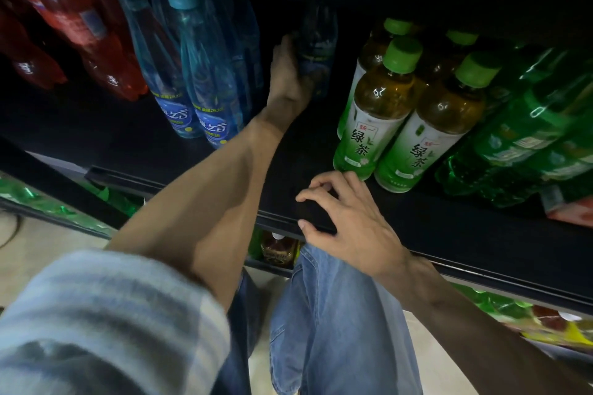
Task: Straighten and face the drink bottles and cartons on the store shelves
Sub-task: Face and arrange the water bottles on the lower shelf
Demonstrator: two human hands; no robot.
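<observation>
Our left fingers (288, 42) curl round a dim blue clear plastic bottle (316, 48) deep at the back of the dark shelf (449, 228), in the gap between two product rows. The left hand (288, 74) grips that bottle from its left side, with the bare forearm reaching in from a striped grey-blue sleeve (96, 314). Our right fingers (316, 184) are loosely bent and hold nothing; the right hand (346, 221) rests on the shelf's front edge, just beside the nearest green-capped tea bottles with green-and-white labels (417, 125). Left of the held bottle stand pale blue capped water bottles (192, 74), then red soda bottles (80, 35). Bright green plastic bottles (529, 138) fill the right end. Blue jeans (337, 330) show below, in front of a lower shelf.
</observation>
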